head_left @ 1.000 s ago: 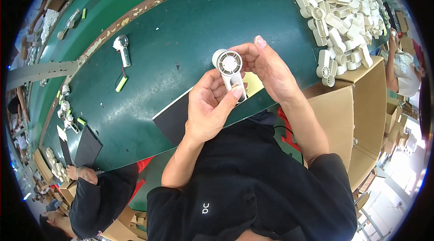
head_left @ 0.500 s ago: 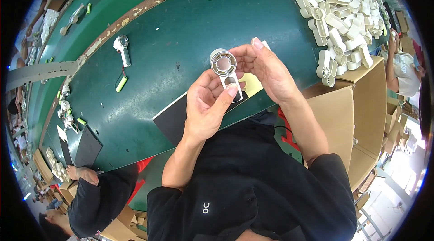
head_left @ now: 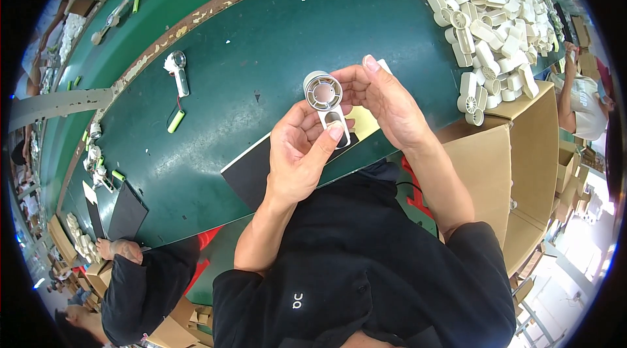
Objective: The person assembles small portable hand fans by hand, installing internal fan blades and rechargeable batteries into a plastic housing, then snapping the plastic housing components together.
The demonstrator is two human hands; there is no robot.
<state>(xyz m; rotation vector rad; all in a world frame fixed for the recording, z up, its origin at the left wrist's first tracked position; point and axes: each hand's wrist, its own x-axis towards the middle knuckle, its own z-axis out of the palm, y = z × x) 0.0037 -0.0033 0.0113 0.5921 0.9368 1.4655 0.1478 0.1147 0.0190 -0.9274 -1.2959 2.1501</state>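
White fan housing (head_left: pixel 324 93) is pinched in the left hand (head_left: pixel 299 155). Right hand (head_left: pixel 394 105) curls beside it, can't tell if gripping.

The fan casing (head_left: pixel 323 92) sits in the left hand (head_left: pixel 297 155), with the right hand (head_left: pixel 392 103) at its right side. Left of the casing, a fan unit (head_left: pixel 180 79) and its battery (head_left: pixel 176 121) lie on the table (head_left: pixel 261 47). Right of the casing, a pile of housings (head_left: pixel 483 38) lies farther back, a carton (head_left: pixel 480 181) nearer the front.
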